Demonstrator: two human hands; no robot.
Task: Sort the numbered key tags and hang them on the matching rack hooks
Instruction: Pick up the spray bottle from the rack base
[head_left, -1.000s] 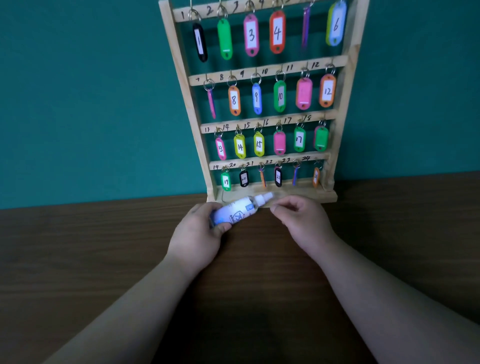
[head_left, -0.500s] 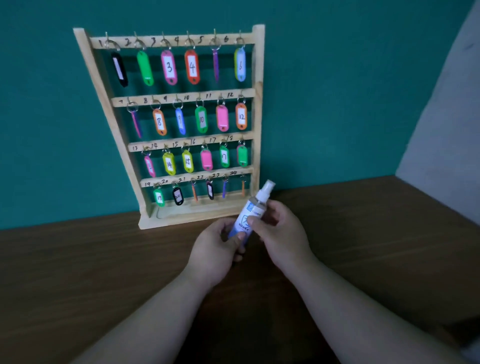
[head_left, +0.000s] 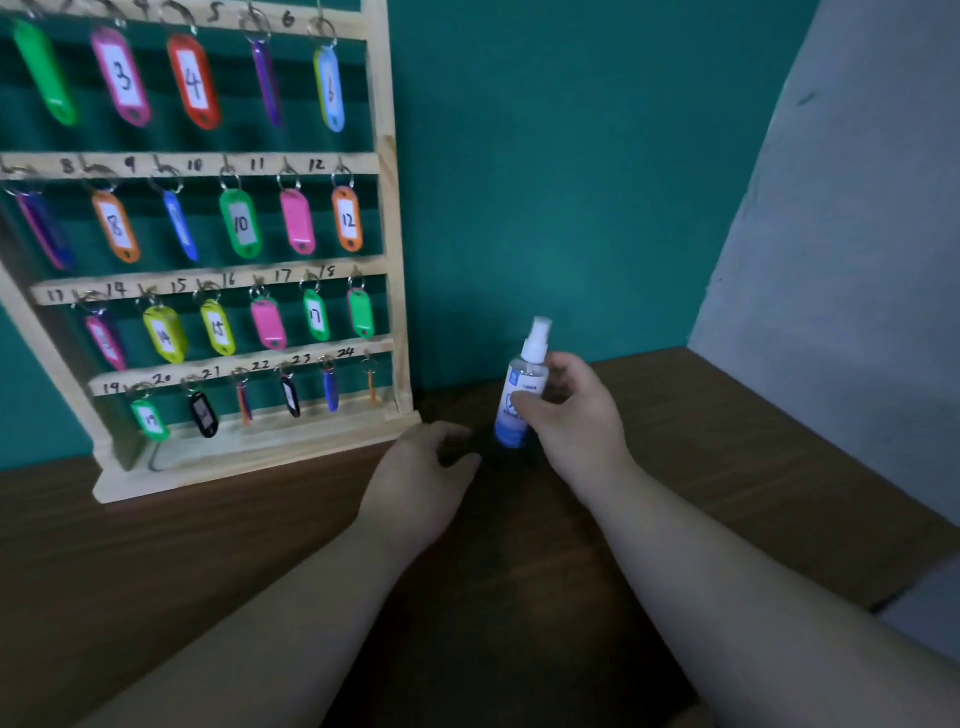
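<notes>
— While the right hand (head_left: 576, 415) has its fingers (head_left: 571, 370) wrapped round an upright spray bottle (head_left: 522, 400), where are the key tags (head_left: 347, 221)?
— Item: tags, hanging long-axis-down on the rack (head_left: 393, 249), up-left of both hands; none seen off the hooks. Left hand (head_left: 423, 470) nearer, loosely curled, empty, over the desk (head_left: 727, 441).

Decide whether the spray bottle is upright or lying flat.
Upright, slightly tilted: the spray bottle has its nozzle on top, gripped by the right hand.
</notes>
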